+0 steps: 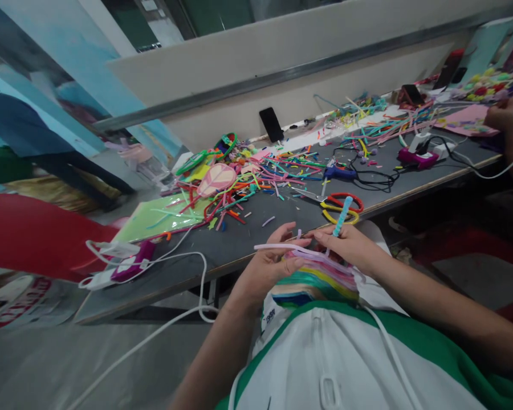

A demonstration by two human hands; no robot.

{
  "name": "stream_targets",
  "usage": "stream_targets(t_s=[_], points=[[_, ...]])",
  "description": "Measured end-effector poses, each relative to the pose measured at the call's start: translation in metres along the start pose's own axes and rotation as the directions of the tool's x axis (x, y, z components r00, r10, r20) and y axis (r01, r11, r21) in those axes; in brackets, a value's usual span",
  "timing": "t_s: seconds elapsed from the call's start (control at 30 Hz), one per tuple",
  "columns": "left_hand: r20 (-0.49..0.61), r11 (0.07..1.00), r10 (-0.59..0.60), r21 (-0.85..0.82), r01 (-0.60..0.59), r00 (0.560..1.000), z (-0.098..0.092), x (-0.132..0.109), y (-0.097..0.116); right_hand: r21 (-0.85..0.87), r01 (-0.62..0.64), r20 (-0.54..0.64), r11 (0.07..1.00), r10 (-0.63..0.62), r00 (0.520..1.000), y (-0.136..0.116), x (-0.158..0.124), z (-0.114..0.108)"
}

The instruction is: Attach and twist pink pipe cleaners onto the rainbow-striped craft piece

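Both of my hands are closed over a rainbow-striped stack of thin craft sheets (320, 282) lying in my lap, just below the table edge. My left hand (270, 263) pinches a pale pink strip (277, 247) that runs across the top of the stack. My right hand (347, 246) pinches the strip's other end, and a light blue pipe cleaner (342, 215) sticks up between its fingers. A white cable crosses my white and green top.
The grey table (239, 245) holds a heap of coloured pipe cleaners (256, 176), red and yellow scissors (340, 206), a blue glue gun (340, 172), a black phone (271, 124), purple and white chargers (123, 265) and a green sheet (162, 216). Another person's hand (507, 117) works at far right.
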State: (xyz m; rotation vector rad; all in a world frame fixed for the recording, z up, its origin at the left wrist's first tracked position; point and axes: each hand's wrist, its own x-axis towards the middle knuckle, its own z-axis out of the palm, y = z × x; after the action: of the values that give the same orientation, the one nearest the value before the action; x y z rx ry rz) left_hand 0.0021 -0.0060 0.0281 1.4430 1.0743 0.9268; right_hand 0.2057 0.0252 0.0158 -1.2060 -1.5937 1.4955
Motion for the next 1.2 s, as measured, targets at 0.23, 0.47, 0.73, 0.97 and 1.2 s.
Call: stream_targets(t_s=[0.23,0.47,0.73,0.97,1.2], points=[[-0.245,0.999,0.016,0.038,-0.007,0.970,0.020,0.007,-0.002,-0.026,0.047,0.006,0.999,-0.047,0.999,-0.003,-0.004,0.001],[-0.259,0.998,-0.066,-0.041,0.057,0.964,0.022,-0.001,-0.004,-0.069,0.093,0.027,0.993,-0.092,0.995,-0.005,-0.008,-0.003],[-0.282,0.986,-0.121,-0.141,0.084,0.952,0.019,-0.008,-0.007,-0.091,0.182,0.037,0.979,-0.180,0.983,-0.002,-0.009,0.002],[-0.268,0.985,-0.119,-0.152,0.081,0.956,0.013,-0.007,-0.014,0.256,0.020,0.488,0.966,-0.147,0.860,-0.005,-0.010,-0.033],[-0.229,0.981,-0.132,-0.168,0.094,0.964,0.011,0.001,-0.023,0.688,-0.100,0.345,0.719,-0.203,0.917,0.058,0.043,-0.033]])
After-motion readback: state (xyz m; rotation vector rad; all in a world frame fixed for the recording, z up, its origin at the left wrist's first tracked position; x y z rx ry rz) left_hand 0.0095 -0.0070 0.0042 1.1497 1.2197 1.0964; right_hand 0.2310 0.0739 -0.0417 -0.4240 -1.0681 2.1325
